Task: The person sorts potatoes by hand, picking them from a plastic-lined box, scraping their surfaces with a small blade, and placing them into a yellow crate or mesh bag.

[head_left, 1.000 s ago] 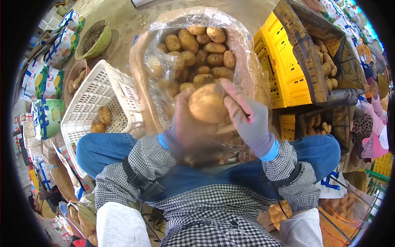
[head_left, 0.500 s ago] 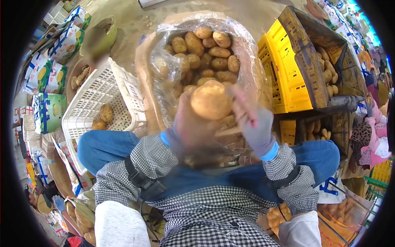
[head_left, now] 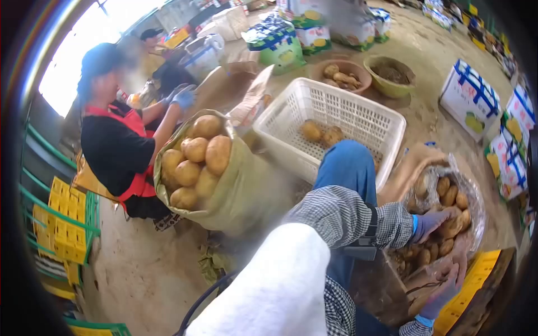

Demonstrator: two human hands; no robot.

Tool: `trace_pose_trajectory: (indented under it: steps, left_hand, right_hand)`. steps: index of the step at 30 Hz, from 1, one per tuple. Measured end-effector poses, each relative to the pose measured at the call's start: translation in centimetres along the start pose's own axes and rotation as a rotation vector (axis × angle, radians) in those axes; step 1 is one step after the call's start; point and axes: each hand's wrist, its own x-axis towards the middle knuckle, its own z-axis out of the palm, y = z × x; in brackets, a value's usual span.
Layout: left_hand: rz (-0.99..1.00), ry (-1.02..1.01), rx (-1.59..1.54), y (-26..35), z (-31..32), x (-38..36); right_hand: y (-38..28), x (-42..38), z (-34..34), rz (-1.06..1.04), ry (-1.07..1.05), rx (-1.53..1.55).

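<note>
My left hand (head_left: 430,223), in a grey glove with bare fingertips, reaches into the plastic-lined box (head_left: 481,215) at the right and has its fingers around a large potato (head_left: 450,227). Other potatoes (head_left: 444,186) lie in the box about it. Nearer the bottom right, my right hand (head_left: 449,284) is beside the box's near edge, its fingers stretched out and nothing visible in them.
A white crate (head_left: 330,92) with a few potatoes stands beyond my knee. A full sack of potatoes (head_left: 246,187) is at centre left, near a co-worker in a red apron (head_left: 131,126). A yellow crate (head_left: 468,291) borders my right hand. Bowls (head_left: 367,78) stand farther back.
The view has swung left, bringing the sack and co-worker into sight. The large potato, held up between my hands before, is now low in the box under my left hand; my right hand is apart from it.
</note>
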Motion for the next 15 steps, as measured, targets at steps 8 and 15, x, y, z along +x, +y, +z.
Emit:
trace_pose_trajectory:
  steps: [8, 15]
  left_hand:
    - [0.719, 0.091, 0.449, 23.1, -5.5, -23.6]
    - [1.145, 0.922, 1.139, 27.9, -15.8, -47.7]
  right_hand:
    - [-1.5, 3.4, -0.2, -0.052, -0.009, 0.261]
    - [5.4, 5.8, -2.7, -0.744, -0.129, -0.390]
